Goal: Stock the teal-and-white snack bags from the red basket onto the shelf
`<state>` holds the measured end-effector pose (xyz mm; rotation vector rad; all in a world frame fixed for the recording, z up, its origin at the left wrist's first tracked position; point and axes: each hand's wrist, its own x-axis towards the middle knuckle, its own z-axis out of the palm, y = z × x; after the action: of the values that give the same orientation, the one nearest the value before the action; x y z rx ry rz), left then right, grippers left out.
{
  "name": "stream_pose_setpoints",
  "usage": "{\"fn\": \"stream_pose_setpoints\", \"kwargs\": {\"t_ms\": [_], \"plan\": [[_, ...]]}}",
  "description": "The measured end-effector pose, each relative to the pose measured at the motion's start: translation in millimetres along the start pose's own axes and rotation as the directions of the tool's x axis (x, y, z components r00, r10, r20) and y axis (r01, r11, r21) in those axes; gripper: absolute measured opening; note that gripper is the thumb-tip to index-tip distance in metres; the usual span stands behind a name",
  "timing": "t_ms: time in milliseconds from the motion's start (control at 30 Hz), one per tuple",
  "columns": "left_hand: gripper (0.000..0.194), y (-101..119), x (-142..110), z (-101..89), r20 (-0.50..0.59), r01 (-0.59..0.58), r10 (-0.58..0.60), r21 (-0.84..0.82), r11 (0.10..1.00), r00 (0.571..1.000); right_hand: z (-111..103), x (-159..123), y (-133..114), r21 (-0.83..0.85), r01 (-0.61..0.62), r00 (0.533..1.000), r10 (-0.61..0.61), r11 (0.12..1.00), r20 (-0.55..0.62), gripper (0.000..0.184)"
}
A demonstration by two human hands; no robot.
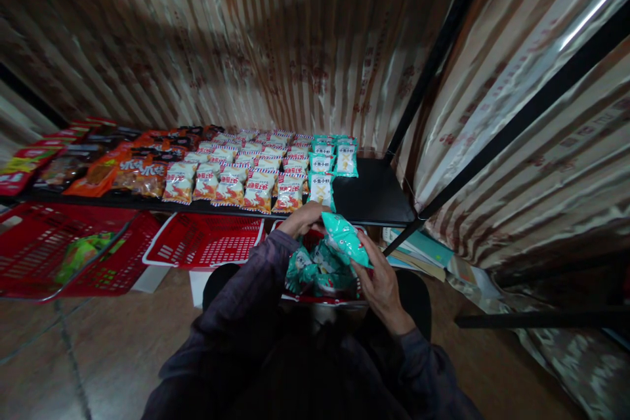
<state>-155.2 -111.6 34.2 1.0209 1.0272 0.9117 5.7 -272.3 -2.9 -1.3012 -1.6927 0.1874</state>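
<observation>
A teal snack bag (345, 238) is held between my two hands, above a red basket (339, 302) filled with several more teal snack bags (322, 269). My left hand (304, 219) grips the bag's far left end, its fingers partly hidden. My right hand (380, 279) is closed on the right end, thumb and fingers along its sides. Just beyond my hands, teal and white snack bags (321, 189) stand in rows on the black shelf (377, 193). Left of these are rows of white and red snack bags (259, 189).
Orange snack bags (140, 170) and red bags (29, 161) fill the shelf's left part. Two more red baskets stand below, one bare inside (211, 239) and one with a green bag (83, 256). A black metal post (443, 46) rises at right, before a striped curtain (236, 33).
</observation>
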Motion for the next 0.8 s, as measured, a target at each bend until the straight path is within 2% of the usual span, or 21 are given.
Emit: {"fn": "stream_pose_setpoints", "kwargs": {"t_ms": [100,200,267,400,500,667,733,800], "plan": [[0.017,-2,0,1.9,0.077,0.108,-0.108,0.015,0.994,0.991,2,-1,-3,0.108,-0.139,0.990,0.141,0.984,-0.010,0.048],[0.015,2,-2,1.5,0.130,0.194,-0.192,0.001,0.981,0.973,5,-3,-5,0.252,-0.320,0.943,0.334,0.913,-0.012,0.047],[0.015,7,-7,1.5,0.160,0.198,-0.190,-0.035,0.980,0.969,8,-3,-3,0.365,-0.428,0.884,0.467,0.827,-0.022,0.050],[0.022,14,-15,3.1,0.248,0.146,-0.128,-0.057,0.988,0.960,15,-6,7,0.556,-0.573,0.721,0.693,0.602,-0.007,0.053],[0.022,14,-17,5.2,0.224,0.105,-0.103,0.002,0.994,0.969,20,-7,9,0.667,-0.601,0.636,0.769,0.440,0.066,0.050],[0.011,13,-16,12.9,0.059,-0.021,0.014,0.124,0.992,0.998,27,-2,-6,0.829,-0.534,0.566,0.798,0.165,0.206,0.042],[0.010,13,-15,16.6,0.009,-0.083,0.083,0.192,0.978,0.996,28,-1,-13,0.848,-0.526,0.518,0.816,0.066,0.257,0.038],[0.010,14,-15,18.7,-0.023,-0.160,0.174,0.294,0.942,0.984,28,-2,-15,0.850,-0.527,0.503,0.809,0.008,0.304,0.034]]}}
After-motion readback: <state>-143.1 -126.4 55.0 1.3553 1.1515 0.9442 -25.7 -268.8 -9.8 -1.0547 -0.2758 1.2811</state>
